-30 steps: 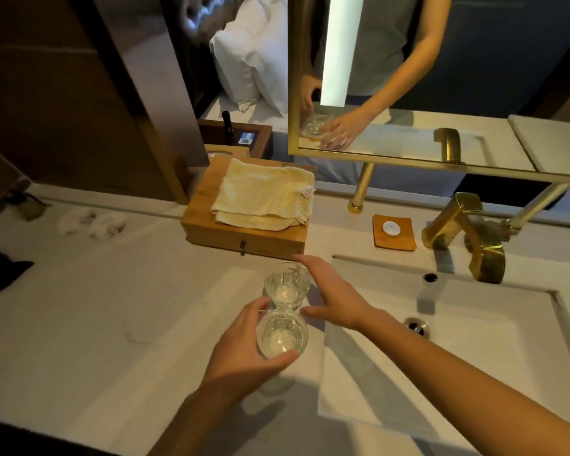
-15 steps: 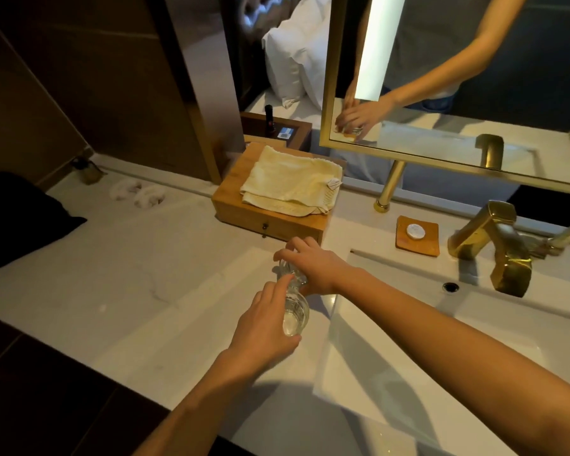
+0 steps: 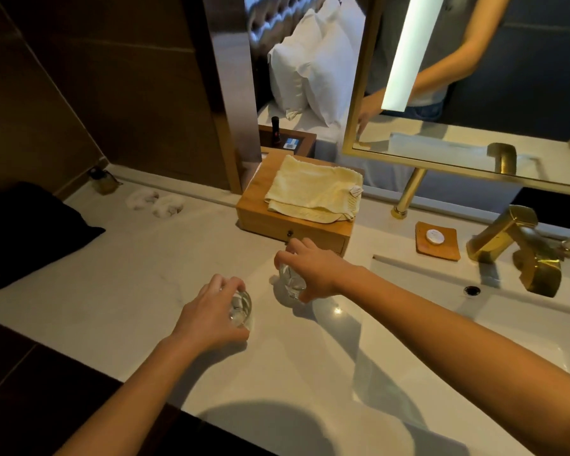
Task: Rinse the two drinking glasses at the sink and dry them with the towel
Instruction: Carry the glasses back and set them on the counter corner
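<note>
Head-camera view, read from nine o'clock across to three o'clock: a black cloth bag is seen at the far left of the white marble counter. Next, at about seven o'clock from centre, the left hand is curled around one clear drinking glass, which is gripped at its side wall just above the counter. Just beyond it, near centre, the right hand is closed from above on a second clear drinking glass, pinched at the rim by fingertips and thumb. At twelve o'clock, a pale yellow folded towel is laid on a light wooden drawer box. At three o'clock, a gold angular faucet is set over the white rectangular sink basin.

Two glasses, one towel, one faucet and one basin are counted. The glasses are judged rigid, light, brittle and slippery once wetted; a wrap around the wall is advised rather than a rim pinch. The towel is judged soft and limp.
</note>
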Demonstrator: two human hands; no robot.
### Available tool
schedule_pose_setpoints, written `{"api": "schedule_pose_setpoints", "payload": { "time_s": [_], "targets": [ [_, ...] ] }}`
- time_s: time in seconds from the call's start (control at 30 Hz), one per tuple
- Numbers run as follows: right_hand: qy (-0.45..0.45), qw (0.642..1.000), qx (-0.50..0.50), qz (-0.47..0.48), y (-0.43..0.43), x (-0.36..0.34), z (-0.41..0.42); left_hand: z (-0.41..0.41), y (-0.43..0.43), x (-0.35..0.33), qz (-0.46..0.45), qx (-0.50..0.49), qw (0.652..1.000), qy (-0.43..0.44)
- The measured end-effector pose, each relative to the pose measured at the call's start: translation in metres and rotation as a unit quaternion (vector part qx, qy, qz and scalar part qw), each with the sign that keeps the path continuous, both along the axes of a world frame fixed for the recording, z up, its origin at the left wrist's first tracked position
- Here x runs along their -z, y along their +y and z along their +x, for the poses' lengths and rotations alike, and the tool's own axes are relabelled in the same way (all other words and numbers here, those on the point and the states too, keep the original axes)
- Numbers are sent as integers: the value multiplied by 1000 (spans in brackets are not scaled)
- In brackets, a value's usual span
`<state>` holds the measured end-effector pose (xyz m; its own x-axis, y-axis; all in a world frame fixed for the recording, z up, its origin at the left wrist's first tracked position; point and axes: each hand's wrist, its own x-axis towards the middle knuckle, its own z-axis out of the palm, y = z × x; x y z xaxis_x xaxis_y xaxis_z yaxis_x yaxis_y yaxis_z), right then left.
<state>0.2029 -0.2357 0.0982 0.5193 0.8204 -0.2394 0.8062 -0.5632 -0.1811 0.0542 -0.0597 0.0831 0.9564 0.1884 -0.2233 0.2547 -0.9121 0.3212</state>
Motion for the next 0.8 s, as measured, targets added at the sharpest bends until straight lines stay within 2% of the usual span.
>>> {"api": "schedule_pose_setpoints", "payload": {
  "time_s": [0.33, 0.57, 0.8],
  "targets": [
    [3, 999, 28, -18, 146, -6, -9, 21, 148, -16, -1, 21, 1000, 9],
    [2, 999, 33, 7, 250, -9, 2, 34, 261, -17, 19, 24, 999, 16],
    [-7, 999, 33, -10, 313, -2, 7, 58, 312, -20, 15, 58, 998, 13]
  ]
}}
